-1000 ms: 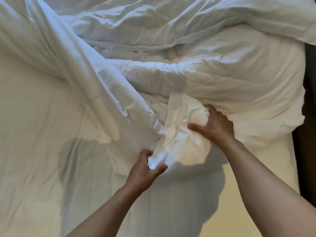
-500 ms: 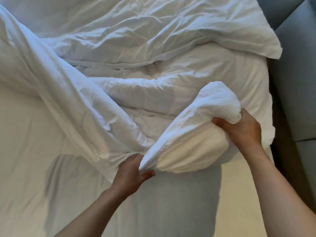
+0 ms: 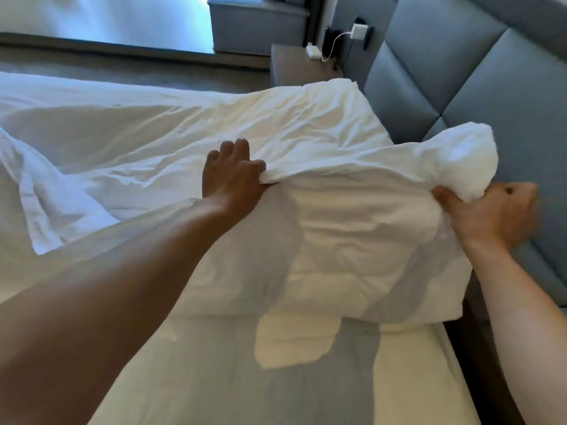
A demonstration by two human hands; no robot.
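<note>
Left hand (image 3: 233, 176) is pinching a fold of the white duvet (image 3: 352, 228) on the bed (image 3: 306, 378). Right hand (image 3: 491, 216) is gripping its bunched corner beside the grey headboard (image 3: 460, 87).

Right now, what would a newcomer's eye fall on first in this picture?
The eye goes first to the white duvet, crumpled across the bed. The left hand pinches a fold at the centre, while the right hand grips a bunched corner at the right, before the grey padded headboard.
</note>
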